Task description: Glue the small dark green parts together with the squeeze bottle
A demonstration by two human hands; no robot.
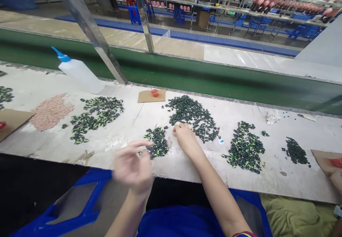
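My left hand [133, 166] is raised over the front of the table, smeared by motion, with index finger and thumb apart and nothing visible between them. Just beyond its fingertips lies a small pile of dark pieces with bright green marks [158, 142]. My right hand [185, 137] rests at the near edge of a larger pile of plain dark green, small elongated pieces [187, 109]. Its fingertips are pinched together; whatever they hold is too small or hidden to make out. A red-filled small cup [154, 93] sits on a cardboard piece [144, 96] behind the piles.
A white squeeze bottle [81, 75] with a blue nozzle leans at the back left. Leftward are green-marked pieces [97, 117] and a pinkish heap [52, 112]. More green-marked pieces [245, 148] and a dark pile [296, 151] lie right. Another person's hand [337, 180] shows at the right edge.
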